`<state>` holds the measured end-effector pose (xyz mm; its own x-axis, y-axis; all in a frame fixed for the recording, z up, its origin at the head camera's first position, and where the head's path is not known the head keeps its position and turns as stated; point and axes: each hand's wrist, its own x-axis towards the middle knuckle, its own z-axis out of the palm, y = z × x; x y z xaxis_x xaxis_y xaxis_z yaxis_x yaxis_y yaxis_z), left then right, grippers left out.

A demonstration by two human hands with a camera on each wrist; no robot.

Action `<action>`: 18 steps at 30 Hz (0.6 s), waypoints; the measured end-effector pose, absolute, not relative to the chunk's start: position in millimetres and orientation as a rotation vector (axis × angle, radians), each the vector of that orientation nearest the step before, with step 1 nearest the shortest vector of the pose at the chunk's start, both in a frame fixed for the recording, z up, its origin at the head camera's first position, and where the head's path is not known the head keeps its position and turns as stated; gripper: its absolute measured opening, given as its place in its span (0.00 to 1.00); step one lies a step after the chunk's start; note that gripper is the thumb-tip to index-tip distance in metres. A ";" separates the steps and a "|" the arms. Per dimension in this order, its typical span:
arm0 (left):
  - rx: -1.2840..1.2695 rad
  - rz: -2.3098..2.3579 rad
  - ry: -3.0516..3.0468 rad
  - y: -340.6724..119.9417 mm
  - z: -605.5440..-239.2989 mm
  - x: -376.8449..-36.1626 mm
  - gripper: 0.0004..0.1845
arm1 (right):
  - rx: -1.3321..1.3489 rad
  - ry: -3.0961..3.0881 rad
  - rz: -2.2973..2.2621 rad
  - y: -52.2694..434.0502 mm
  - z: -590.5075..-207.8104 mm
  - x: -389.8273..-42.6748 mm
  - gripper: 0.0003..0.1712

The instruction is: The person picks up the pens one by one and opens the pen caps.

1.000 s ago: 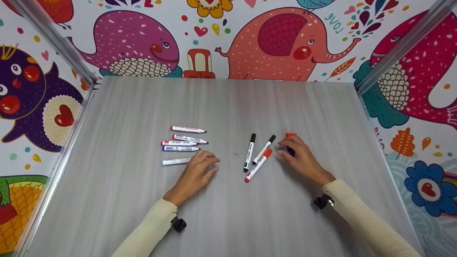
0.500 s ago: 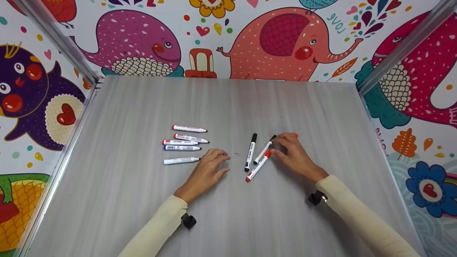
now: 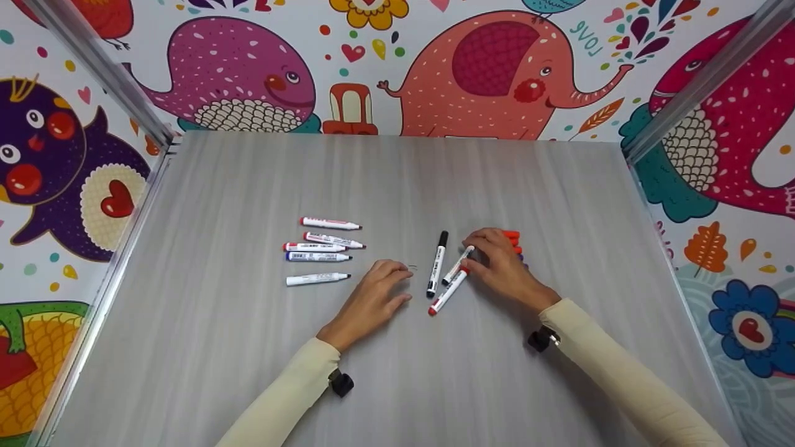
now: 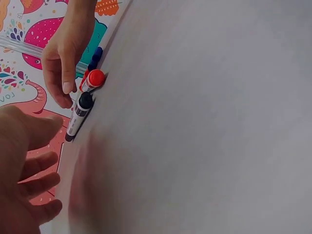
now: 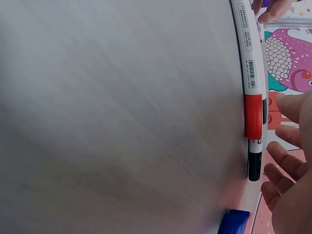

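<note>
My right hand (image 3: 506,267) hovers with loosely bent fingers over the capped markers. In the right wrist view its fingers stand apart from the red-capped marker (image 5: 253,78) and a black-capped marker (image 5: 254,165). Another black-capped marker (image 3: 437,264) lies to their left. Red caps (image 3: 512,234) and a blue cap (image 5: 235,222) show beside this hand, partly hidden; whether they sit on markers I cannot tell. Fingers relaxed, my left hand (image 3: 372,295) holds nothing, just right of an uncapped white marker (image 3: 318,279).
More uncapped markers lie left: a blue-ended one (image 3: 317,257) and several red-ended ones, including the farthest (image 3: 329,223), dark tips pointing right. Small dark strokes mark the grey table (image 3: 372,397) near the left fingertips. Metal rails (image 3: 93,68) and a cartoon-printed wall (image 3: 366,68) border it.
My left hand has moved right, uncovering the white marker. My right hand has shifted left over the black- and red-capped markers, leaving the red caps exposed at its right.
</note>
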<state>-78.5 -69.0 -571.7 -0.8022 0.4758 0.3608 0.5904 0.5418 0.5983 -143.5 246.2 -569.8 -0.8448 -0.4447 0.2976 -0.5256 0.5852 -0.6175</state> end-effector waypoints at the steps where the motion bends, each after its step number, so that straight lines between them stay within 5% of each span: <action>1: -0.912 -1.102 -2.627 -67.7 -572.3 -78.6 0.19 | 0.828 -2.703 1.109 245.1 -570.0 -143.9 0.22; 18: -0.916 -1.053 -2.680 -45.6 -580.4 -81.0 0.20 | 0.862 -2.784 1.067 231.3 -570.7 -155.1 0.28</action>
<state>-81.0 -45.6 -580.4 -0.8097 0.4939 0.3168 0.5775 0.5749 0.5796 -155.1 231.3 -570.7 -0.8450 -0.4853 0.2247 -0.5112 0.6095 -0.6060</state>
